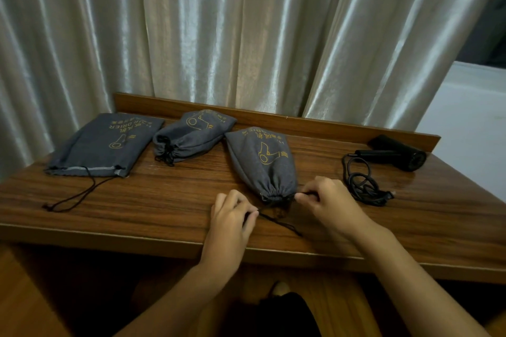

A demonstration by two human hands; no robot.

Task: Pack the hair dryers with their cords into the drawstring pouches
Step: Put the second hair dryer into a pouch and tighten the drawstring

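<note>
The fingers (247,213) of the left hand (231,216) are curled together and pinched on a black drawstring (279,223), which trails from them toward the table's near edge. Just across from them, the fingertips of the right hand (325,198) are closed on what appears to be the other end of the same cord, though the dim light makes that grip hard to read. Between the two hands the gathered mouth of a filled grey pouch (262,164) is seen, its neck puckered shut and its body stretching away from the fingers. Beyond the right hand a coiled black cord (361,180) is laid on the wooden table (164,194), and further off the black hair dryer (397,154) it belongs to is rested by the raised back edge. Beyond the left hand a second filled pouch (191,134) is placed with its mouth drawn closed, and furthest left a flat pouch (104,145) is spread out, its string loose on the wood. A pale curtain (219,30) is hung behind everything.
</note>
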